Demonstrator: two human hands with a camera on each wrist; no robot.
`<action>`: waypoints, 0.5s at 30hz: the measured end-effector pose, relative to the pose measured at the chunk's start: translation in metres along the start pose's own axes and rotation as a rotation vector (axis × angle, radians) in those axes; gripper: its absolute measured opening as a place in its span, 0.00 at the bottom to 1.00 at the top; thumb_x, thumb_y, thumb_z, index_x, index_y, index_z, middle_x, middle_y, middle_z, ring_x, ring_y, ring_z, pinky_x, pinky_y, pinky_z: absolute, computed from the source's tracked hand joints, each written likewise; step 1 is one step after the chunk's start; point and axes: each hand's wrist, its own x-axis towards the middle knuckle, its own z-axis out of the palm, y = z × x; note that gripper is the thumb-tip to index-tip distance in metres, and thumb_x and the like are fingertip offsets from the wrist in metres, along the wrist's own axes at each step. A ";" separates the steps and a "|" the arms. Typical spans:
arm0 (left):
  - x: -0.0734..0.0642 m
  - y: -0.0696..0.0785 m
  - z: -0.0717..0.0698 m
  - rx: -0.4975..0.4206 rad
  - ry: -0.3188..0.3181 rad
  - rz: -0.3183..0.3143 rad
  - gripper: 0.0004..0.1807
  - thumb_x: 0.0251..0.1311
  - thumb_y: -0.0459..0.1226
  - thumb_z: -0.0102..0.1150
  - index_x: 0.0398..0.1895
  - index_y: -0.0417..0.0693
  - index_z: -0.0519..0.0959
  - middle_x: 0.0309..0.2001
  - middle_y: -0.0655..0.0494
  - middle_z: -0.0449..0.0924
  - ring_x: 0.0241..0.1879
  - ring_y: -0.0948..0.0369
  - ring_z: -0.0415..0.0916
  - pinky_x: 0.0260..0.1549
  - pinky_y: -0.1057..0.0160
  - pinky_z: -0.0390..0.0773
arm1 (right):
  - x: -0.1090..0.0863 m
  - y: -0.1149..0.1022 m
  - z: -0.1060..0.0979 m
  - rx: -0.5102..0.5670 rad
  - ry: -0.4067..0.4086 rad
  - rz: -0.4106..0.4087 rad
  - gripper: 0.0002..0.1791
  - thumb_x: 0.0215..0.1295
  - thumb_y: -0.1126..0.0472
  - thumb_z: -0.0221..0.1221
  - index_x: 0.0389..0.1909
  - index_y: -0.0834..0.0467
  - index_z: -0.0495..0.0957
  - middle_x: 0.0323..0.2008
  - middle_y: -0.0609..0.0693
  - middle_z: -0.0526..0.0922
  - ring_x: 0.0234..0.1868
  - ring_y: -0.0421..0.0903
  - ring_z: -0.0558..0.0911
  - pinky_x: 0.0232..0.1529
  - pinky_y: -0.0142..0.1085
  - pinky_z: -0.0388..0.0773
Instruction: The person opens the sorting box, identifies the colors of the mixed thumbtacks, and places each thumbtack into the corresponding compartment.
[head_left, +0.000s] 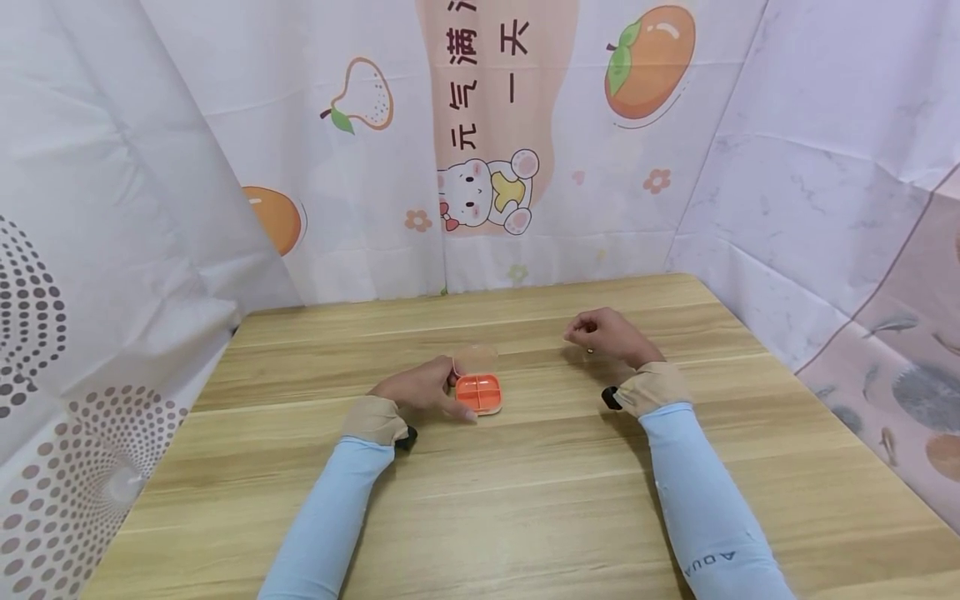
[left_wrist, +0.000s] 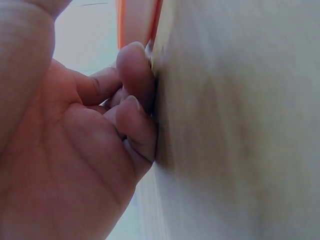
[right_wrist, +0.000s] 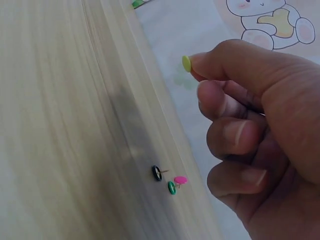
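Observation:
A small orange pill box (head_left: pixel 477 394), divided into several compartments, lies on the table with its clear lid (head_left: pixel 476 359) flipped back. My left hand (head_left: pixel 423 386) holds it at its left side, thumb along the front edge and index finger by the lid. In the left wrist view the other fingers (left_wrist: pixel 136 122) curl down onto the tabletop, and part of the orange box (left_wrist: pixel 136 22) shows beyond them. Raised above the table to the right, my right hand (head_left: pixel 611 335) pinches a yellow thumbtack (right_wrist: pixel 186 63) between thumb and index finger.
Below the right hand, a black thumbtack (right_wrist: pixel 157 173), a green thumbtack (right_wrist: pixel 172 188) and a pink thumbtack (right_wrist: pixel 180 179) lie close together on the wooden table (head_left: pixel 495 508). A printed cloth (head_left: pixel 375 167) hangs behind the table's far edge.

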 end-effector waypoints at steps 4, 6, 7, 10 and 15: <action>0.000 -0.002 0.000 -0.003 0.001 0.001 0.19 0.50 0.45 0.80 0.38 0.45 0.82 0.29 0.62 0.80 0.28 0.68 0.69 0.32 0.68 0.73 | 0.002 -0.002 0.003 -0.003 -0.001 -0.022 0.13 0.72 0.55 0.61 0.45 0.60 0.86 0.39 0.58 0.86 0.34 0.44 0.76 0.35 0.34 0.76; 0.000 -0.003 0.000 -0.003 0.002 0.001 0.20 0.50 0.45 0.80 0.38 0.45 0.81 0.28 0.62 0.80 0.28 0.67 0.68 0.30 0.69 0.71 | 0.002 -0.004 0.005 0.001 -0.010 -0.019 0.12 0.72 0.54 0.62 0.45 0.59 0.86 0.38 0.57 0.86 0.32 0.44 0.75 0.34 0.34 0.75; 0.000 -0.003 0.000 0.000 0.004 0.000 0.21 0.49 0.45 0.80 0.38 0.44 0.81 0.28 0.62 0.79 0.28 0.67 0.67 0.30 0.69 0.70 | 0.003 -0.004 0.005 0.002 -0.015 -0.016 0.12 0.72 0.54 0.62 0.44 0.58 0.86 0.37 0.57 0.85 0.31 0.44 0.75 0.33 0.34 0.74; 0.001 -0.004 0.001 0.003 0.006 -0.007 0.23 0.49 0.45 0.81 0.39 0.43 0.79 0.28 0.61 0.78 0.28 0.66 0.66 0.29 0.69 0.69 | 0.003 -0.004 0.007 0.010 -0.033 -0.003 0.11 0.71 0.53 0.63 0.43 0.55 0.87 0.34 0.57 0.84 0.29 0.45 0.74 0.30 0.34 0.73; 0.001 -0.007 0.000 0.002 0.022 -0.035 0.27 0.48 0.46 0.81 0.43 0.44 0.77 0.31 0.59 0.77 0.30 0.64 0.66 0.31 0.67 0.69 | 0.004 -0.006 0.009 0.004 -0.041 -0.008 0.09 0.70 0.53 0.64 0.41 0.53 0.87 0.33 0.55 0.85 0.30 0.45 0.73 0.32 0.34 0.72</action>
